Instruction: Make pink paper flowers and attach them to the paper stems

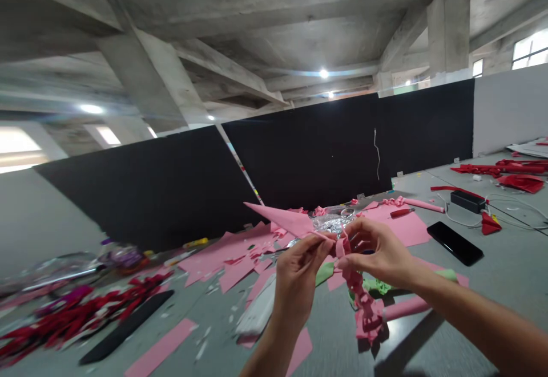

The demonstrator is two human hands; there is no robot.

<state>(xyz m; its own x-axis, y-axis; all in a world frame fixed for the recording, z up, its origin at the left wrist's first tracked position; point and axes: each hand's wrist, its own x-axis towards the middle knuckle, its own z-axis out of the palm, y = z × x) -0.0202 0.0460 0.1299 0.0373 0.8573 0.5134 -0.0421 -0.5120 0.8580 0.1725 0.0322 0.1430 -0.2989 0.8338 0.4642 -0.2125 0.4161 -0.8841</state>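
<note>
My left hand (297, 271) is closed in a pinch at the narrow end of a pointed pink paper piece (285, 219), which sticks out to the upper left above the table. My right hand (379, 251) has thumb and fingers closed around a curled pink paper strip (341, 247), right beside the left fingertips. Below the right hand lies a crumpled pink paper garland (368, 315) joined to a rolled pink paper tube (406, 307). Whether the strip and the garland are one piece is hidden by the fingers. Green crinkled paper (379, 287) shows under the right wrist.
Pink paper sheets (209, 257) and scraps cover the middle. Red ribbon-like strips (98, 314) and a long black object (128, 328) lie left. To the right are a phone (454, 243), a black adapter (468, 200) with cables and red paper pieces (520, 183). A black partition (299, 154) stands behind.
</note>
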